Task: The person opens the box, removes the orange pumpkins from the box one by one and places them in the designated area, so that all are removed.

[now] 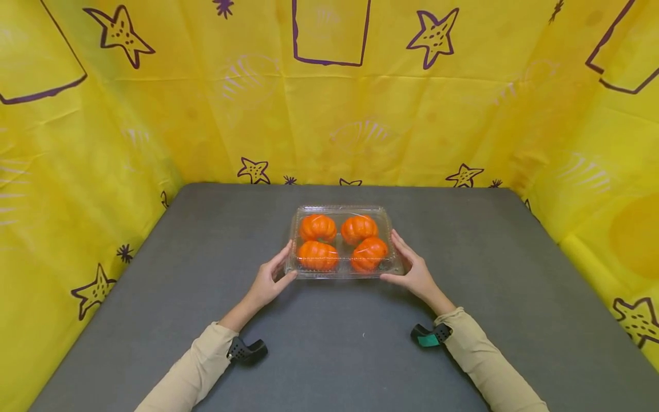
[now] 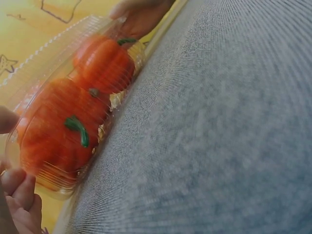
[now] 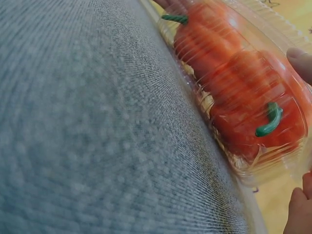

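Starfish-printed yellow cloth (image 1: 329,126) walls in a dark grey table (image 1: 329,355), where a left hand (image 1: 270,280) and right hand (image 1: 417,277), set apart, grip opposite ends of a clear plastic container (image 1: 342,275) near the middle. Four orange pumpkins (image 1: 317,256) sit inside beneath what appears a lowered lid (image 1: 340,208); filling looks complete, though whether closing remains cannot be told.

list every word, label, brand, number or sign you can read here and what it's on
None can be read.
Clear container: no label or print visible.
Orange pumpkins: no markings visible.
Yellow cloth: drawings only, such as stars; no lettering.
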Demonstrator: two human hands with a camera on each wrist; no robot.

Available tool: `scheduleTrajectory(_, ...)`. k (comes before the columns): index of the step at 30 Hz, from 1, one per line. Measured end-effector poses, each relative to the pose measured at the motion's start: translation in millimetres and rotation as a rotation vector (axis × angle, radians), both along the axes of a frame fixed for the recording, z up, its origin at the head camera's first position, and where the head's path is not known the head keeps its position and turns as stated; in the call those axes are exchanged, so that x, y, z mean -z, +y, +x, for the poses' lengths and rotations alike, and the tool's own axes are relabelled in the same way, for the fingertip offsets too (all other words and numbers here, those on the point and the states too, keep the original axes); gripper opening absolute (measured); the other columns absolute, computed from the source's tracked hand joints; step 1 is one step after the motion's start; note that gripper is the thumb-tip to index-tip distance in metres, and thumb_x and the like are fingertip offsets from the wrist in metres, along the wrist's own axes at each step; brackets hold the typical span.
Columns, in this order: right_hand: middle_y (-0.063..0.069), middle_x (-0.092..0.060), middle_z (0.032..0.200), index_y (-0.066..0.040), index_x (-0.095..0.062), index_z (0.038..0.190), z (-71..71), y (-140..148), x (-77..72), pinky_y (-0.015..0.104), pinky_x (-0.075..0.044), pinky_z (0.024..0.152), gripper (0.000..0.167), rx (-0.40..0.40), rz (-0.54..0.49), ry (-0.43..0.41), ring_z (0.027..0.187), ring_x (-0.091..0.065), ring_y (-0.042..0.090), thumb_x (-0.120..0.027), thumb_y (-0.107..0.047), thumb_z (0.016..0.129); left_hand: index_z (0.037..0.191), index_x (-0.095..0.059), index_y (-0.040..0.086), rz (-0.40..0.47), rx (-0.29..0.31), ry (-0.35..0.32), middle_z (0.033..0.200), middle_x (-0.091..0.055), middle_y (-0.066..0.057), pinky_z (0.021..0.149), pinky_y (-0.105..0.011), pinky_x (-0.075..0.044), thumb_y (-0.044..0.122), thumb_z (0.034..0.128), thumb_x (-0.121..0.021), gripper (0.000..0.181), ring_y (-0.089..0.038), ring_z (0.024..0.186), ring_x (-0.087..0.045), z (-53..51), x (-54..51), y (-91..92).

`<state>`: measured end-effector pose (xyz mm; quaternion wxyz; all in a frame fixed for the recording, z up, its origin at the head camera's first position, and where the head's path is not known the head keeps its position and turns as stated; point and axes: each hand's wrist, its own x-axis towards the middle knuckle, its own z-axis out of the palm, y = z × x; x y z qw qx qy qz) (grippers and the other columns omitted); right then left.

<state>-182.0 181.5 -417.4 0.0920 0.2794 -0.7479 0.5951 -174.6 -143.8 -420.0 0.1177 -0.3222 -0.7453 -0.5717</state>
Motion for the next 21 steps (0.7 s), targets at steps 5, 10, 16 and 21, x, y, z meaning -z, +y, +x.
scheduleTrajectory(5, 0.032, -0.022, 0.137, 0.018, -0.031, 0.129, -0.1, 0.6, -1.3, 0.015, -0.020, 0.099, 0.081, 0.041, 0.030, 0.035, 0.126, -0.018, 0.042, -0.071, 0.021, 0.058, 0.126, -0.026, -0.024, -0.038, -0.027, 0.040, 0.127, -0.033, -0.037, 0.093, -0.021, -0.031, -0.020, 0.0728, -0.059, 0.062, -0.047, 0.114, -0.035, -0.8, 0.0, -1.0)
scheduleTrajectory(10, 0.032, -0.024, 0.136, 0.018, -0.031, 0.128, -0.7, 2.5, -2.3, 0.019, -0.022, 0.100, 0.079, 0.031, 0.021, 0.027, 0.125, -0.021, 0.042, -0.071, 0.021, 0.059, 0.126, -0.026, -0.023, -0.025, -0.041, 0.015, 0.125, -0.035, -0.036, 0.093, -0.020, -0.032, -0.019, 0.0727, -0.060, 0.063, -0.044, 0.113, -0.038, 0.0, 2.3, -3.0)
scheduleTrajectory(16, 0.032, -0.025, 0.136, 0.018, -0.031, 0.128, -1.5, 5.8, -3.8, 0.022, -0.024, 0.100, 0.077, 0.012, 0.015, 0.025, 0.124, -0.023, 0.041, -0.070, 0.021, 0.061, 0.126, -0.033, -0.020, -0.004, -0.047, -0.029, 0.126, -0.039, -0.032, 0.093, -0.019, -0.032, -0.018, 0.0718, -0.062, 0.062, -0.040, 0.114, -0.041, 1.0, 3.3, -3.1)
scheduleTrajectory(21, 0.032, -0.027, 0.135, 0.017, -0.032, 0.128, -4.8, 7.6, -8.1, 0.044, -0.022, 0.100, 0.076, 0.024, -0.002, 0.035, 0.123, -0.025, 0.041, -0.069, 0.022, 0.062, 0.125, -0.034, -0.020, -0.009, -0.058, -0.064, 0.127, -0.038, -0.032, 0.094, -0.020, -0.033, -0.016, 0.0674, -0.068, 0.067, -0.042, 0.114, -0.039, 0.2, 1.3, -1.8)
